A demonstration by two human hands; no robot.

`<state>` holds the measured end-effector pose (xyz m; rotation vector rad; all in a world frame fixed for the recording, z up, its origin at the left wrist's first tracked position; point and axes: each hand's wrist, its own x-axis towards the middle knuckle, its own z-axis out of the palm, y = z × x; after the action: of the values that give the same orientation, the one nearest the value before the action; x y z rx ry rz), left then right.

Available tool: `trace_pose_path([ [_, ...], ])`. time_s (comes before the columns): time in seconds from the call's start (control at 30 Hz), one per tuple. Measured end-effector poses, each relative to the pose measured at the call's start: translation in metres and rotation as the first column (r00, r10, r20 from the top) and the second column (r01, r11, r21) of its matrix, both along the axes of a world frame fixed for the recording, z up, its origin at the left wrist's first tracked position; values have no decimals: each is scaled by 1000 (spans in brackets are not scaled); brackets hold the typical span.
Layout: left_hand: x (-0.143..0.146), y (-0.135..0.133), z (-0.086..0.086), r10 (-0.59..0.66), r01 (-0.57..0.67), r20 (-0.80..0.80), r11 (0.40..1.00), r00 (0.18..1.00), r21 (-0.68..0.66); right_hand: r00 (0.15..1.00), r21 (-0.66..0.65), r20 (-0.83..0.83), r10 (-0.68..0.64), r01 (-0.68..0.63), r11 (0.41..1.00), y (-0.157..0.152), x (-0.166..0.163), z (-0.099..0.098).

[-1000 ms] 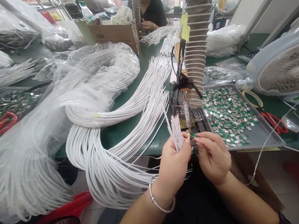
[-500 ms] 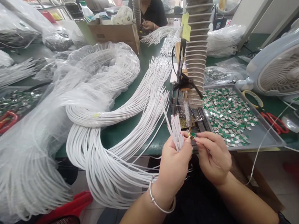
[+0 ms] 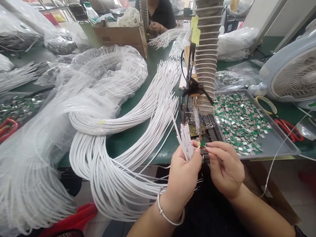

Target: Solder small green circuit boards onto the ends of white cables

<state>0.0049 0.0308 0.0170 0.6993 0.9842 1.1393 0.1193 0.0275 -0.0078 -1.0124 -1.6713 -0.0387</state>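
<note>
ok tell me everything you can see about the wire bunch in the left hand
The wire bunch is a handful of thin white plastic-coated wires with reddish tips, ends nearly upright and slightly fanned, one taller than the rest. The left hand grips it in a fist; below, the wires trail left in long loops. The right hand pinches a small green chip beside it.

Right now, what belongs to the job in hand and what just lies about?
In hand: left hand gripping white red-tipped cable ends; right hand pinching small green circuit chip; grey metal chip tray.
Lying about: red-handled scissors; white desk fan; brown cardboard box.
</note>
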Motion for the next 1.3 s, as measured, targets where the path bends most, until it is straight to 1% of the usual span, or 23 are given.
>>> trace_pose_path([
  [0.1,-2,0,-3,-36,37,30,999,999,-13,998,-38,-43,39,-40,998,-1,2,-1],
  [0.17,-4,-1,-4,-63,64,21,998,998,-14,998,-78,-57,41,-45,996,-1,3,0],
  [0.33,-10,-1,-6,-97,97,-47,995,994,-18,1000,-187,-5,4,-5,982,0,5,2],
  [0.4,-12,-2,-8,-97,97,-70,995,993,0,1000,-234,-1,18,-18,972,0,6,3],
  [0.5,-15,-2,-10,-112,119,-159,992,981,36,999,-283,-23,43,-47,958,0,7,1],
  [0.57,-16,-1,-10,-133,146,-213,988,968,48,999,-277,-21,40,-44,960,0,8,-1],
  [0.63,-18,-1,-8,-153,170,-242,984,958,52,1000,-231,-10,29,-30,972,1,9,-2],
  [0.73,-19,0,-6,-190,209,-247,976,950,53,999,-148,4,37,-36,988,2,8,-3],
  [0.87,-18,1,-2,-218,230,-224,973,950,30,996,-141,38,81,-75,987,2,5,-3],
  [0.93,-17,2,-1,-197,206,-211,978,957,22,997,-163,22,71,-67,984,-1,4,-6],
  [1.07,-15,4,3,-131,146,-239,988,962,47,988,-223,-151,13,-47,974,-4,2,-12],
  [1.13,-14,6,6,-102,123,-256,990,961,68,980,-219,-199,7,-51,974,-4,2,-13],
  [1.3,-13,8,11,-75,102,-281,991,957,82,990,-167,-132,54,-75,983,-1,3,-9],
])
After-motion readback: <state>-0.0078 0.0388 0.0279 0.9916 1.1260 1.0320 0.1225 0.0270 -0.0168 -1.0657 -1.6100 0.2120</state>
